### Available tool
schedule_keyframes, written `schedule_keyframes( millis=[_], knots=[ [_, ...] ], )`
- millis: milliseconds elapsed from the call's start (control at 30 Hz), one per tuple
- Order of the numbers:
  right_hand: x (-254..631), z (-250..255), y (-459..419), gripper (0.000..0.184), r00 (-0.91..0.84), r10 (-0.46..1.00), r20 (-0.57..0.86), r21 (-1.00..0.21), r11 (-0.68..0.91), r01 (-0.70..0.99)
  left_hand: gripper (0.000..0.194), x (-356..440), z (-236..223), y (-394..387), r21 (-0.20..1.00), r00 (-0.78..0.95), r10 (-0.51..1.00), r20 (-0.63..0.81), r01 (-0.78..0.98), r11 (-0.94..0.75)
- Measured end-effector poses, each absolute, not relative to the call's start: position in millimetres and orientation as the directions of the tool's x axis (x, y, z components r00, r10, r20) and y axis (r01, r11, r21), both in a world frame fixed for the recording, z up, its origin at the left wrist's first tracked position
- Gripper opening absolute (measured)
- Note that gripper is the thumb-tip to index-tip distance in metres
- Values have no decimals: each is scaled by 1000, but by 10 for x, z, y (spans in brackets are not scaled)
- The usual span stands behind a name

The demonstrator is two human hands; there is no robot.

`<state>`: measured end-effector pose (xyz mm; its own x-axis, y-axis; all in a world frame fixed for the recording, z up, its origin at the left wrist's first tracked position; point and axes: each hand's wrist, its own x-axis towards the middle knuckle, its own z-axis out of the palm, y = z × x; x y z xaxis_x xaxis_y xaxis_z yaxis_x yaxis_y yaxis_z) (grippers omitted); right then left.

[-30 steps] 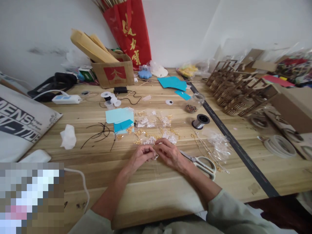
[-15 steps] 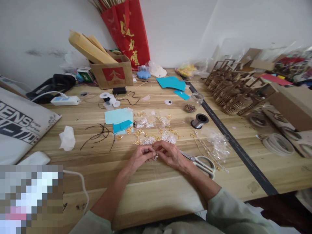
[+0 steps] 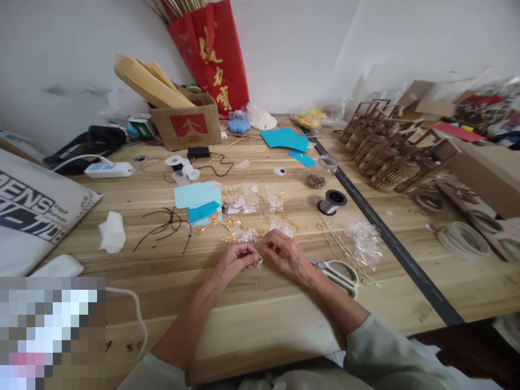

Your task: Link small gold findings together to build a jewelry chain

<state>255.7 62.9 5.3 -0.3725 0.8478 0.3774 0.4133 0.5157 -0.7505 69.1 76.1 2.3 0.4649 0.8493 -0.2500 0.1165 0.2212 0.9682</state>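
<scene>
My left hand is pinched closed, and a small silvery ring-like piece shows at its fingertips. Just right of it, my right hand has thumb and forefinger pressed together; anything between them is too small to make out. A narrow gap separates the two hands. Right beyond the fingers lie silver beads and gold-coloured beads in small heaps. A thin clear line hangs below the fingers, faintly visible. Scissors with pale handles rest beside my right wrist.
A wire spool, a jar of beads, and chains lie to the right. Blue cards and black cords are on the left. Wooden lattice frames stand at the back right.
My right hand has drawn slightly away from the left, widening the gap between the fingertips. My left hand stays nearly in place, still pinching the silvery piece.
</scene>
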Motion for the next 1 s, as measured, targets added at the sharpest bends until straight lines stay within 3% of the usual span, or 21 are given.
schedule_keyframes(
  millis=[100, 267, 500, 733, 1000],
  knots=[
    [2569, 39, 627, 27, -315, 848, 426, -750, 525, 403, 26, 697, 27, 760, 967, 464, 848, -255, 112, 229],
    [2543, 18, 624, 48, -493, 766, 412, -701, 612, 366, 27, 697, 3, 762, 969, 488, 838, -245, 99, 226],
    [2525, -30, 639, 26, -457, 798, 393, -711, 579, 399, 25, 697, 29, 754, 967, 482, 838, -255, 101, 236],
    [2539, 57, 620, 26, -413, 862, 293, -809, 454, 374, 24, 695, 29, 768, 968, 478, 842, -250, 90, 236],
    [2540, 91, 624, 22, -408, 887, 214, -833, 384, 398, 25, 703, 27, 753, 969, 476, 844, -245, 121, 214]
  ],
)
